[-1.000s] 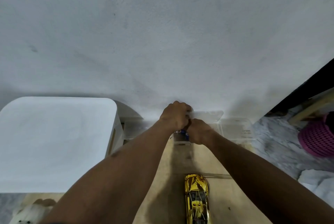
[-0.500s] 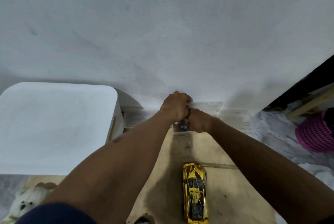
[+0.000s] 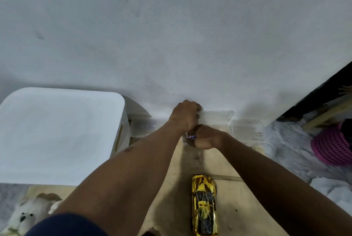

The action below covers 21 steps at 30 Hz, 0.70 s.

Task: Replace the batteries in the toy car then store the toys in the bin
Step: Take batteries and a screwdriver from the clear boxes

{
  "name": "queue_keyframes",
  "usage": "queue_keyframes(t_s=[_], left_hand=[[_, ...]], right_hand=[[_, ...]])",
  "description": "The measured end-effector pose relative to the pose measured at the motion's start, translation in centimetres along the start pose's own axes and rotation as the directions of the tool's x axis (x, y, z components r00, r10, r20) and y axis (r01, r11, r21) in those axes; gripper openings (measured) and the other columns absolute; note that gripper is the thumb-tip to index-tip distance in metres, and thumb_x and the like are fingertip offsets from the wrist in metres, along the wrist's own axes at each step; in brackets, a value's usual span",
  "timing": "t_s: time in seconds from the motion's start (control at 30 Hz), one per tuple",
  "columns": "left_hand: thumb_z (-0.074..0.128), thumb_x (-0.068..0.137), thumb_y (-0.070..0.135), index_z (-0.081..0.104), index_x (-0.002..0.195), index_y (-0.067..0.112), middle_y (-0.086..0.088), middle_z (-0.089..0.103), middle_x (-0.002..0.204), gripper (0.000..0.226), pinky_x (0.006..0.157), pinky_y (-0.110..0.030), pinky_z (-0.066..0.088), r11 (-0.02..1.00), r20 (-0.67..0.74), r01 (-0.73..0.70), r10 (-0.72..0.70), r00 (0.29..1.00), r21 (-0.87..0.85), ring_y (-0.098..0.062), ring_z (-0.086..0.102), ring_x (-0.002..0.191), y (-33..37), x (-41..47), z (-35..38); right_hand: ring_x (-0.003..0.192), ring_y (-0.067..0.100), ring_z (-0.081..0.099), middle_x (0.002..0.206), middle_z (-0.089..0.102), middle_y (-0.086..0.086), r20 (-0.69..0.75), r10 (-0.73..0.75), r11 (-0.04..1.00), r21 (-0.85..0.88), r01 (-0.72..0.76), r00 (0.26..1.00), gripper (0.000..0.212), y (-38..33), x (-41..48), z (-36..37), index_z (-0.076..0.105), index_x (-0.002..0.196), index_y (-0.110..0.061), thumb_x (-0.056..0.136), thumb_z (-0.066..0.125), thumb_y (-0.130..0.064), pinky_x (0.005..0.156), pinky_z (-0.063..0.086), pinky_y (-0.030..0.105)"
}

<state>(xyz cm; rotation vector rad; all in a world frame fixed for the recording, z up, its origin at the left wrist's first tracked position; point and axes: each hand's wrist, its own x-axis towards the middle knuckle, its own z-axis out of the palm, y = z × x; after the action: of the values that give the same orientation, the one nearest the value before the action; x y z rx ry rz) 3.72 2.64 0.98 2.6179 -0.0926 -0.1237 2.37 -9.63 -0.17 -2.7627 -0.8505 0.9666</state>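
Note:
A shiny gold toy car (image 3: 204, 205) lies on the tan board near me, nose pointing away. Both my arms reach forward to a clear plastic box (image 3: 217, 121) against the wall. My left hand (image 3: 185, 116) grips the raised clear lid (image 3: 217, 115) of that box at its left end. My right hand (image 3: 204, 137) is curled just below it, and a small blue-and-white battery pack (image 3: 190, 136) shows at its fingers; how it is held is partly hidden. A white plush toy (image 3: 24, 216) lies at the lower left.
A large white bin with a white lid (image 3: 57, 134) stands at the left against the wall. More clear boxes (image 3: 247, 131) sit right of my hands. A pink mesh basket (image 3: 331, 146) and white cloth (image 3: 335, 188) are on the marble floor at the right.
My hands have stayed at the clear box. The view has tipped slightly, so the car and plush toy show a little more.

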Motion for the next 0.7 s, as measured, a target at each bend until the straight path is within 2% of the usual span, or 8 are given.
queue_keyframes(t_s=[0.1,0.13,0.27,0.37,0.53,0.7], left_hand=[[0.060,0.088,0.015,0.067,0.123,0.023,-0.003,0.065,0.124,0.037,0.090,-0.029,0.050,1.000,-0.009,0.002,-0.002,1.000,-0.001,-0.024,0.063,0.108,0.1,-0.1,0.0],[0.060,0.088,0.014,0.068,0.123,0.023,-0.002,0.066,0.124,0.037,0.090,-0.028,0.050,1.000,-0.009,-0.001,0.001,1.000,0.003,-0.023,0.064,0.108,0.1,-0.1,0.0],[0.060,0.089,0.016,0.067,0.126,0.021,-0.003,0.066,0.126,0.038,0.091,-0.027,0.047,1.000,-0.026,-0.014,0.014,1.000,0.011,-0.023,0.062,0.112,0.1,-0.4,0.0],[0.058,0.091,0.019,0.066,0.126,0.021,-0.003,0.066,0.127,0.037,0.093,-0.028,0.046,1.000,-0.037,-0.023,0.023,0.999,0.018,-0.023,0.060,0.115,0.1,-0.6,-0.1],[0.059,0.091,0.019,0.068,0.125,0.018,-0.003,0.067,0.126,0.036,0.092,-0.028,0.046,0.999,-0.050,-0.044,0.045,0.998,0.023,-0.023,0.061,0.114,0.1,-0.8,-0.3],[0.059,0.092,0.019,0.069,0.124,0.019,0.000,0.067,0.126,0.033,0.097,-0.026,0.045,0.999,-0.089,-0.050,0.051,0.995,0.008,-0.019,0.060,0.117,0.2,-0.6,-0.7]], right_hand=[[0.107,0.024,0.058,0.126,0.057,0.009,0.015,0.059,0.998,0.015,-0.059,0.998,0.059,0.0,-0.1,0.3,0.048,0.138,-0.011,0.084,0.068,-0.025,0.091,0.054,0.035],[0.107,0.024,0.059,0.125,0.057,0.010,0.012,0.067,0.998,0.011,-0.067,0.998,0.060,0.0,-0.1,0.4,0.047,0.138,-0.010,0.083,0.069,-0.020,0.089,0.054,0.034],[0.102,0.025,0.061,0.117,0.061,0.010,0.016,0.067,0.997,-0.030,-0.066,0.998,0.045,0.1,0.1,0.9,0.053,0.128,-0.010,0.085,0.067,-0.013,0.089,0.055,0.037],[0.101,0.025,0.062,0.119,0.063,0.008,0.002,0.054,0.998,-0.016,-0.054,0.999,0.044,0.3,0.1,1.6,0.056,0.127,-0.014,0.085,0.067,-0.011,0.088,0.055,0.037],[0.106,0.027,0.061,0.124,0.061,0.009,0.006,0.012,0.995,-0.098,-0.011,1.000,0.048,0.3,0.3,1.8,0.052,0.136,-0.015,0.089,0.062,-0.012,0.089,0.053,0.036],[0.098,0.023,0.063,0.114,0.066,0.006,-0.022,0.037,0.999,-0.026,-0.038,0.999,0.041,1.2,1.0,2.5,0.061,0.126,-0.015,0.085,0.068,-0.018,0.087,0.055,0.034]])
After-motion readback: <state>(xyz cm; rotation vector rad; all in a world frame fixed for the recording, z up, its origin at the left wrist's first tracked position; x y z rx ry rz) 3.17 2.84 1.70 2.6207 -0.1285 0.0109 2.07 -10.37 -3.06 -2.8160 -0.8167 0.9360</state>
